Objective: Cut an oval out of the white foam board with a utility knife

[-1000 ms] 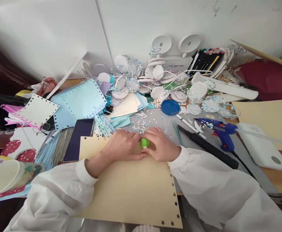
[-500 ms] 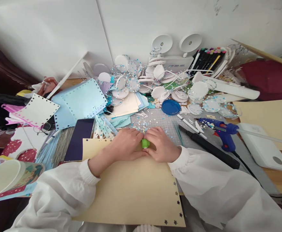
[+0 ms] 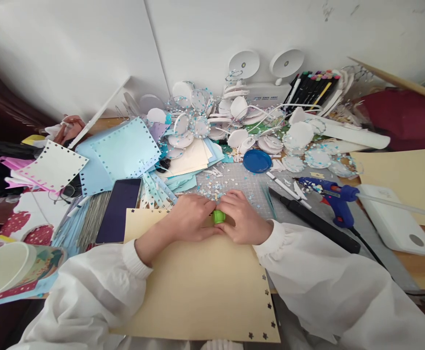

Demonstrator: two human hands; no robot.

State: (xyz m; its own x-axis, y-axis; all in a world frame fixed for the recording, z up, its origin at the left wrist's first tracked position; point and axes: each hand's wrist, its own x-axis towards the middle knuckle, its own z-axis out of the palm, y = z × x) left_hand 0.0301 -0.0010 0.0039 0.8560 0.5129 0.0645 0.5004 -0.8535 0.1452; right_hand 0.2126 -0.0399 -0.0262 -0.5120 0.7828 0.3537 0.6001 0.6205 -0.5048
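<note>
A small bright green craft punch point(image 3: 218, 217) sits at the far edge of a large cream paper sheet point(image 3: 197, 291). My left hand point(image 3: 192, 217) is closed on the punch from the left, and my right hand point(image 3: 244, 218) grips it from the right. Both sets of fingers hide most of it. Small flower-shaped holes run along part of the sheet's far edge and round its near right corner. Just beyond my fingers, tiny pale blue and cream paper bits point(image 3: 227, 187) lie scattered on the grey cutting mat point(image 3: 250, 176).
On the right lie a black craft knife point(image 3: 317, 223), a blue glue gun point(image 3: 334, 197) and a white flat device point(image 3: 398, 218). Left are a phone point(image 3: 119, 211), punched blue paper point(image 3: 127, 150) and a paper cup point(image 3: 15, 267). White discs with beaded wire point(image 3: 194, 112) crowd the back.
Both hands stay on the green punch at nearly the same spot. The view and the sheet have shifted only very slightly.
</note>
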